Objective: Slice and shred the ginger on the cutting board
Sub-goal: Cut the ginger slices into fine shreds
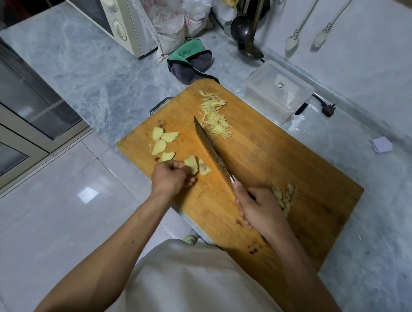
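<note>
On the cutting board [263, 163], a ginger slice [191, 164] is being pinched by the curled fingers of the left hand [171, 178]; the knife [213, 154] is being gripped by the right hand [258, 209]. More slices [161, 140] are lying left of the blade; shreds [214, 114] are lying beyond it.

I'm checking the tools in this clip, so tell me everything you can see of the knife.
The knife has a long, dark blade with a patterned, rippled look, seemingly metal, narrowing to a point. A short pale collar shows where the blade meets the handle, which is hidden in the right hand gripping it. It lies diagonally over the wooden cutting board, tip beside the ginger shreds, ginger slices to its left. Whether the edge touches the board is unclear.
</note>
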### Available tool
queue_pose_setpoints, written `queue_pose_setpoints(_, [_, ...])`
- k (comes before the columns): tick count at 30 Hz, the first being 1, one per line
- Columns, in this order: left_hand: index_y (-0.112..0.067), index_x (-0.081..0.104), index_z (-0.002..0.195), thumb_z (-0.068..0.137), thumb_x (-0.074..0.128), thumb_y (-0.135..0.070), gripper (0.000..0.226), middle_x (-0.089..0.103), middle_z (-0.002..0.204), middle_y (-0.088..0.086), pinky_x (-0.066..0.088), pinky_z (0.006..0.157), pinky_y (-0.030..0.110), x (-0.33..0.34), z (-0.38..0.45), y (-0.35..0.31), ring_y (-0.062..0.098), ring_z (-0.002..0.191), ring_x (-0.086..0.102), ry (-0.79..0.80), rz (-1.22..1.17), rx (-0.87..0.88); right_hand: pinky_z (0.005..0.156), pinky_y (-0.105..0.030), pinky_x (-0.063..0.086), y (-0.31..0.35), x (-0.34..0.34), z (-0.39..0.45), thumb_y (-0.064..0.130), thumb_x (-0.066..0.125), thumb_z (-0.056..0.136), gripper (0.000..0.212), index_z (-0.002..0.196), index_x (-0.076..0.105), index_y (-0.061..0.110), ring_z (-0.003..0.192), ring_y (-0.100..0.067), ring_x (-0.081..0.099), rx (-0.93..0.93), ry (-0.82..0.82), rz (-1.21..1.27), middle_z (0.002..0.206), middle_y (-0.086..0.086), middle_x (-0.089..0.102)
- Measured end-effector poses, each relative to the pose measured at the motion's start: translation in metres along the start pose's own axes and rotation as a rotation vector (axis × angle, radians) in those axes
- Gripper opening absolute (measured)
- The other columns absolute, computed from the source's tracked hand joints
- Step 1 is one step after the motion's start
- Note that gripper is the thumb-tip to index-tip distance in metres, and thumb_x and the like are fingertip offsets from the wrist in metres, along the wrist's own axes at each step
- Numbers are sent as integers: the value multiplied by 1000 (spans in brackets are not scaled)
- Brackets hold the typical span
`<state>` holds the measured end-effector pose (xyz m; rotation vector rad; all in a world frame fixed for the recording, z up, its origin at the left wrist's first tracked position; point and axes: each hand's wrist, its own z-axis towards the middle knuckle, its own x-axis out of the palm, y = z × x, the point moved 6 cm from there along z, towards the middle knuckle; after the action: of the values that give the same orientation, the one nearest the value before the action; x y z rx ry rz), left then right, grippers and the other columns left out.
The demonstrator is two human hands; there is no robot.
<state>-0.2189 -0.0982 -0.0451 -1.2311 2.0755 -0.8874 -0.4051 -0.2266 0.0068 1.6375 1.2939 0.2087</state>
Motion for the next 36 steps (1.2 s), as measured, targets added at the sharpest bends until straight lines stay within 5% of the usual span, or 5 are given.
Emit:
queue_pose_setpoints(7, [-3,65,79,90,73,-12,16,69,64,10,56,49,26,20,6,14,19,50,65,26,106,-11,52,-30,42,0,-3,-2,58,48,99,69,88,63,-9,49,-15,51,-35,-2,-55,60,-7,56])
queue_pose_setpoints(18, [-20,68,124,91,64,-14,34,60,131,3,48,91,32,23,-1,-10,24,118,53,120,930,887,54,-30,43,-7,-6,0,57,49,99,64,87,64,-3,44,-4,51,-1,21,-36,54,3,57])
queue_pose_setpoints(26, [-12,73,114,96,63,-15,22,72,111,7,56,83,33,19,5,-30,27,94,68,182,992,1050,50,-26,43,-6,-8,1,56,49,99,63,88,64,-4,44,-5,53,-3,30,-23,56,1,59])
queue_pose_setpoints(32, [-12,71,71,84,75,-7,15,71,72,-1,61,81,42,-14,9,4,24,74,71,-78,197,112,47,-25,43,-8,-8,1,56,48,100,65,89,63,-6,46,-9,53,0,22,-6,59,-2,59])
queue_pose_setpoints(36, [-14,71,71,80,76,-22,13,70,72,3,56,70,33,-14,-2,-4,23,75,68,-109,627,253,49,-28,45,-8,-8,2,58,48,99,64,87,64,-3,46,-10,54,6,17,-19,58,0,61])
